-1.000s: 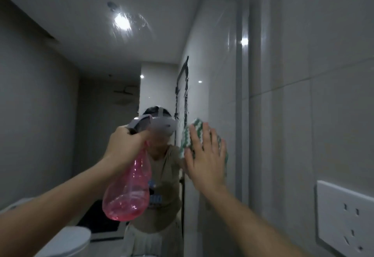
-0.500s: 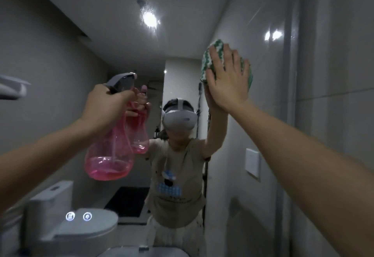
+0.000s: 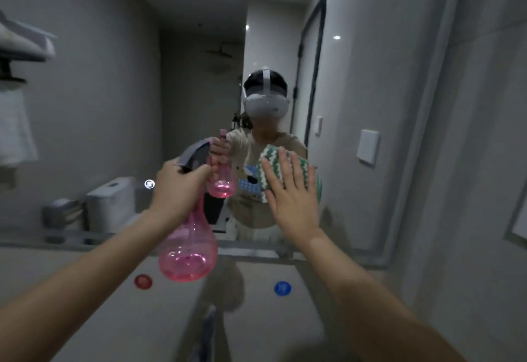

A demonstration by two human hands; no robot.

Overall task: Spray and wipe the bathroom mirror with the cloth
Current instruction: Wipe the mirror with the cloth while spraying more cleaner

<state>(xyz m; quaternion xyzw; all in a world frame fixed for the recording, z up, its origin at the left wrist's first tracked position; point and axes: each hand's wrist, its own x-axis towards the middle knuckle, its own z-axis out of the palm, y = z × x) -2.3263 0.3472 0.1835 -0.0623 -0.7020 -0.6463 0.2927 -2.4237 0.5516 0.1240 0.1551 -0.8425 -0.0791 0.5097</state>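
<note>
Pressing cloth (image 3: 288, 172) flat, right hand (image 3: 293, 199); no legible writing.

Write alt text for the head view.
A right hand presses a green-and-white cloth flat against a bathroom mirror, while the left hand grips a pink spray bottle beside it.

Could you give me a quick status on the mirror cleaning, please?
Left hand grips pink spray bottle. Right hand flat, pressing green-striped cloth on mirror. Nothing in the way.
</note>
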